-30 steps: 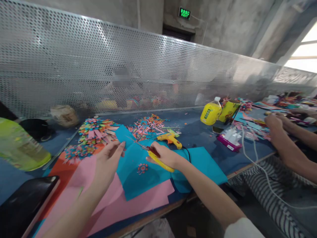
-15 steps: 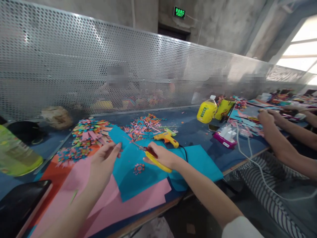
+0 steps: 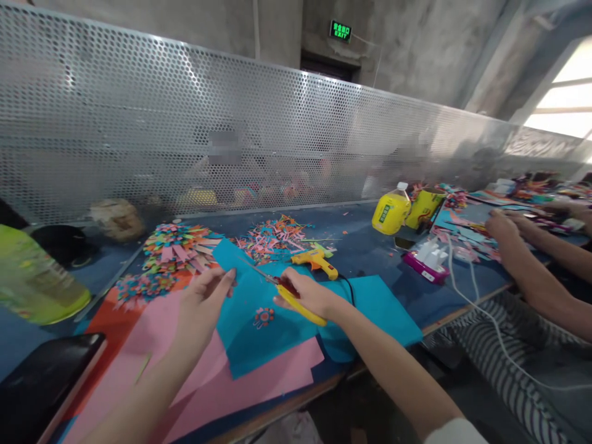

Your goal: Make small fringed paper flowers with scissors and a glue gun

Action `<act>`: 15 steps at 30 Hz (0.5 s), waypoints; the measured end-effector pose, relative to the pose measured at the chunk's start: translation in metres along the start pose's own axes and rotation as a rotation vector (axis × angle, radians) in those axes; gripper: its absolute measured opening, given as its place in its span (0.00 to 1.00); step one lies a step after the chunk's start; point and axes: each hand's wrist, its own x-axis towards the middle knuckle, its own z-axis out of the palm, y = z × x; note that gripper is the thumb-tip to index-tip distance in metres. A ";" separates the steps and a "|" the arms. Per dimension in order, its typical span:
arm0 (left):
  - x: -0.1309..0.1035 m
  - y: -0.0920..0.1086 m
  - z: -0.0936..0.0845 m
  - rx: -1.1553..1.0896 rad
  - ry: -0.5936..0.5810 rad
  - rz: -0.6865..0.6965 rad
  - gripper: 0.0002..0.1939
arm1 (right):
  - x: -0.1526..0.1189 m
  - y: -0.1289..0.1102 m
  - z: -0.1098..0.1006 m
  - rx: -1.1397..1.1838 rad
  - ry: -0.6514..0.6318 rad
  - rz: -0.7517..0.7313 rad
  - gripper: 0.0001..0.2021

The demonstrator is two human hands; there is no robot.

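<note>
Above pink paper [image 3: 272, 379] on the tabletop [image 3: 365, 246], the left hand [image 3: 203, 300] pinches blue paper [image 3: 226, 253], apparently to steady it for the scissors [image 3: 298, 303] gripped in the right hand [image 3: 311, 292], while the glue gun [image 3: 316, 261] lies just beyond, probably for easy reach

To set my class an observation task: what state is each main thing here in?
Blue paper, held by the left hand
Scissors, gripped by the right hand; blade opening unclear
Yellow glue gun, lying down
Yellow bottle, capped
Exit sign, lit
Paper scraps, heaped loosely
Pink paper, spread out
</note>
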 end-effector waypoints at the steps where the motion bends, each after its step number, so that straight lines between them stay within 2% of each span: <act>1: 0.000 -0.001 0.000 -0.009 0.000 0.000 0.12 | 0.000 0.002 0.001 0.008 -0.002 -0.004 0.16; 9: 0.000 -0.001 0.000 -0.005 0.009 0.020 0.12 | 0.000 0.002 0.001 0.054 -0.021 -0.017 0.16; 15: 0.001 -0.004 0.001 0.010 0.032 -0.020 0.12 | 0.000 0.004 0.002 0.048 -0.013 0.000 0.17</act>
